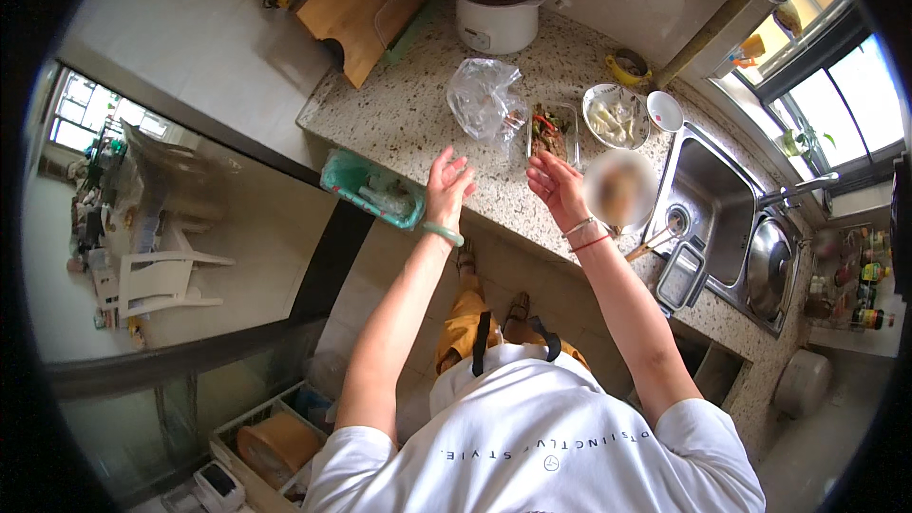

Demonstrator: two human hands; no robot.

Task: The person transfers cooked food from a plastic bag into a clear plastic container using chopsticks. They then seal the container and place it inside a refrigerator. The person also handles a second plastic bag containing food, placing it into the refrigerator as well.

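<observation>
- The left hand [446, 192] is hovering over the near edge of the bench [394, 119], its grip loose, with nothing visible in it.
- The right hand [563, 190] is reaching to the near end of a clear container [574, 136]; I cannot tell whether its grip is pinching anything.
- The container is sitting just right of a plastic bag [480, 95] and left of a plate [590, 101], with fingers hiding its near end.
- Steadying the container's wall with the left hand would probably be helping against sliding; keeping the bag's loose edges out of the food [548, 128] seems wise.
- The bag is bunching into thin, shiny crinkles and will likely be clinging to damp fingers.
- The container is looking smooth, stiff and boxy; its food is showing rough green, brown and red bits.
- The round plate is holding pale, soft-looking folded pieces [613, 122]; the bench is showing brown speckles.
</observation>
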